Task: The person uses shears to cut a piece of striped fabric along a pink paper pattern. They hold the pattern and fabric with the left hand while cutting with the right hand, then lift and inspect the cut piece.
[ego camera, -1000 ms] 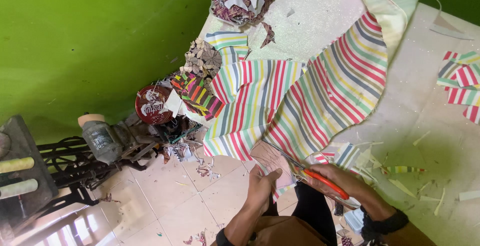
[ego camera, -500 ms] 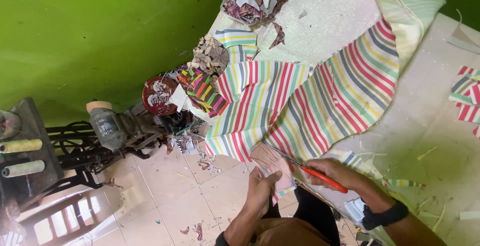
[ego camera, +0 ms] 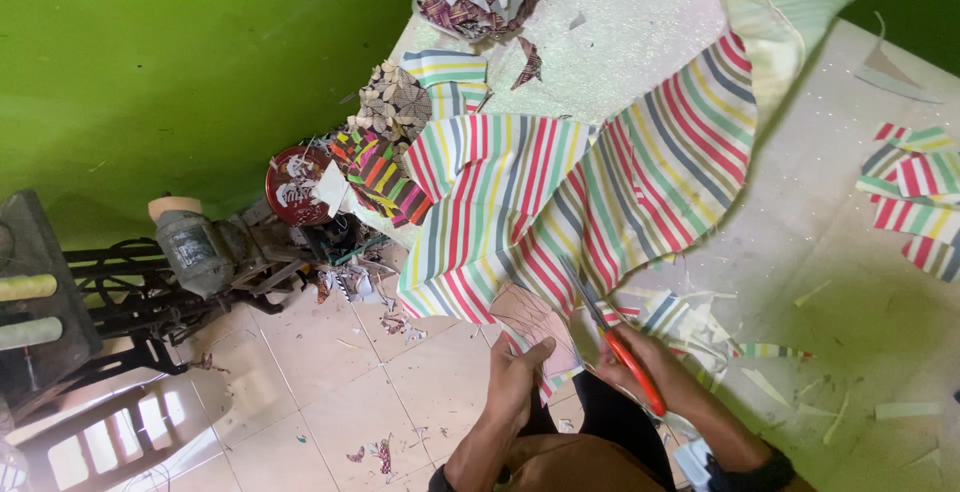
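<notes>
Gripping red-handled scissors (ego camera: 618, 344) in my right hand (ego camera: 640, 357), I am hiding the finger loops under my knuckles. My left hand (ego camera: 518, 377) is pinching a pinkish paper pattern (ego camera: 530, 317) flat against striped cloth (ego camera: 560, 202), its fingertips tucked underneath. The soft, rippled cloth is draping off a pale speckled table (ego camera: 640, 22).

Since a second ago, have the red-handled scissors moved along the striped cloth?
Cannot tell. The scissors in the right hand sit at the near edge of the striped cloth as before; the whole view shifted, so the head camera moved.
</notes>
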